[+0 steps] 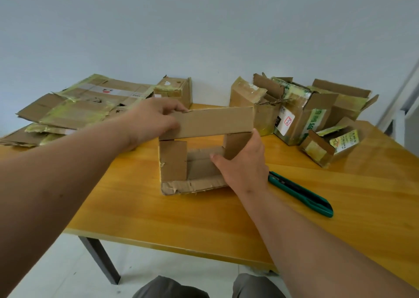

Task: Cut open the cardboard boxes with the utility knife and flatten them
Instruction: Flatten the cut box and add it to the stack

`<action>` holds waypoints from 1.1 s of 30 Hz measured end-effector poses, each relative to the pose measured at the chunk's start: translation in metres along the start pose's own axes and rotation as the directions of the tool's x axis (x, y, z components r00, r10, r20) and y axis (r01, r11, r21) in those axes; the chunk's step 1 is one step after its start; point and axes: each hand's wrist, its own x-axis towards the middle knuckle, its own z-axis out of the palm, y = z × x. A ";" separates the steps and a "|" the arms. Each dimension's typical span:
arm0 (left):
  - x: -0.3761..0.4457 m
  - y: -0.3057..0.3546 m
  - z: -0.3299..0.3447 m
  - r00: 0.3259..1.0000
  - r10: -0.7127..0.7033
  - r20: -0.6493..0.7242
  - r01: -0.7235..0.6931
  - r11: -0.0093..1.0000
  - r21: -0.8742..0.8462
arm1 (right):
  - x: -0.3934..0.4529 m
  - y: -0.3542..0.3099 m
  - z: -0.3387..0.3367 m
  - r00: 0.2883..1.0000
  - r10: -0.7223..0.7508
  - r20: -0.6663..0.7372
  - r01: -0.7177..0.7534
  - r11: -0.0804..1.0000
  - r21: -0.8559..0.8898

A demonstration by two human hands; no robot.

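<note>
A plain pale blue-grey wall point(204, 25) is seen across the far side. A glossy orange-yellow wooden table point(340, 218) is carried on a dark metal leg point(99, 259) at the near left. Pale floor tiles point(68, 272) are lit softly beneath it.

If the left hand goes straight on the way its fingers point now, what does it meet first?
The left hand points right and slightly away, gripping the open box at its top panel's end. Straight on, it would slide along that panel, probably toward the uncut boxes; depth is unclear.
</note>
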 end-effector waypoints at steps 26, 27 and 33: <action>-0.015 -0.027 -0.030 0.983 -0.124 0.136 0.105 0.984 0.141 | -0.002 0.010 -0.026 0.981 -0.189 0.049 0.172 0.955 0.242; -0.016 -0.030 -0.033 0.986 -0.106 0.126 0.086 0.984 0.156 | -0.003 0.008 -0.027 0.974 -0.223 0.048 0.207 0.953 0.221; -0.035 -0.043 -0.044 0.993 -0.061 0.101 0.020 0.928 0.371 | -0.012 0.002 -0.033 0.916 -0.400 0.045 0.393 0.913 0.108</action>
